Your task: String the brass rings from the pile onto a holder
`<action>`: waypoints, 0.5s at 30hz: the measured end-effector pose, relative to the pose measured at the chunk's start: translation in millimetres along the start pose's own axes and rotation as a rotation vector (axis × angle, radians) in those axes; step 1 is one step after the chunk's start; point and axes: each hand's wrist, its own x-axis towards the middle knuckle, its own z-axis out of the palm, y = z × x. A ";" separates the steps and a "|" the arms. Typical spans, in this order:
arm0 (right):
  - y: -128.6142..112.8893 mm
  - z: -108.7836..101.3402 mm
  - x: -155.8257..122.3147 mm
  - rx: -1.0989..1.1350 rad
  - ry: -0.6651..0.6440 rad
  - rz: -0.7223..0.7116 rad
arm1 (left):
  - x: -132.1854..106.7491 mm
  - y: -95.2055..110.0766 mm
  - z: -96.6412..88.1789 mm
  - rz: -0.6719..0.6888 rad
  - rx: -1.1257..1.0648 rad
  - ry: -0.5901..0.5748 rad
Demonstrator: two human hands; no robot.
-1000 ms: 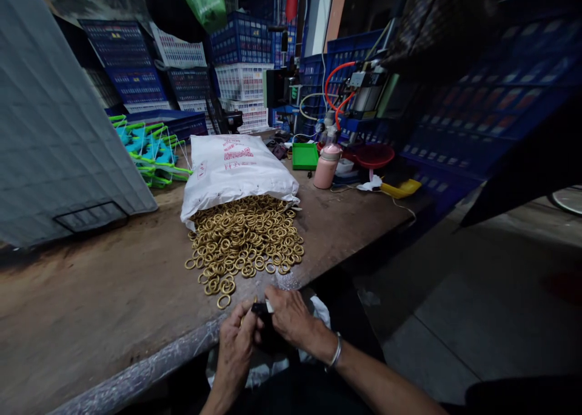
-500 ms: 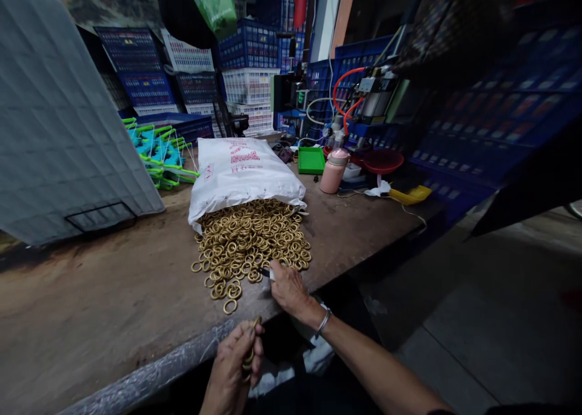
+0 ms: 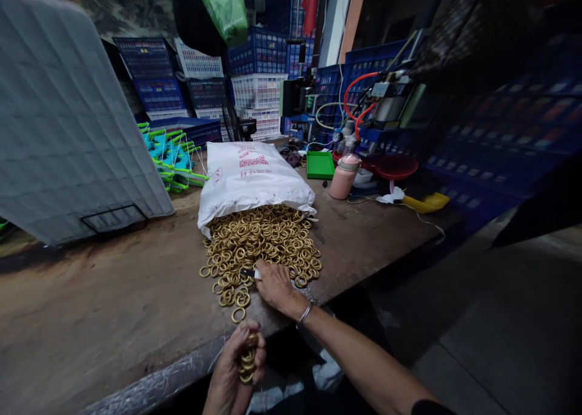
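- Stacked blue crates [image 3: 259, 51] back our worn table [image 3: 113, 306].
- Our left hand [image 3: 234, 372] clamps a bunch of brass rings [image 3: 247, 359] at 6 o'clock.
- Our right hand [image 3: 274, 284] pinches a small dark tool [image 3: 248, 273] on the ring pile [image 3: 261, 245] at the white sack [image 3: 252, 175].
- Loosening the left grip could spill rings over the table edge.

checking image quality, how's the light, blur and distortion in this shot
Head view: dim overall, brightest on the white bag and rings; right side falls into near-black shadow; wide-angle bending stretches the edges; centre fairly sharp, left hand and right hand slightly soft.
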 end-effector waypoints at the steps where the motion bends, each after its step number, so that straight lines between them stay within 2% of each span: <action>1: 0.0 0.7 1.6 -0.003 -0.003 0.005 | 0.4 1.3 -0.5 -0.009 -0.023 -0.007; 5: 4.5 1.4 6.4 0.035 0.007 -0.001 | 1.4 6.6 -0.1 -0.013 -0.077 0.006; 8: 10.0 -0.5 8.0 0.131 0.035 0.001 | 3.2 11.0 3.1 0.050 -0.015 0.036; 11: 12.5 -3.4 5.4 0.339 0.073 -0.005 | 7.8 16.0 9.7 0.175 0.081 0.035; 15: 7.1 -8.4 -7.7 0.684 0.093 -0.058 | 17.4 20.3 21.0 0.339 0.186 0.113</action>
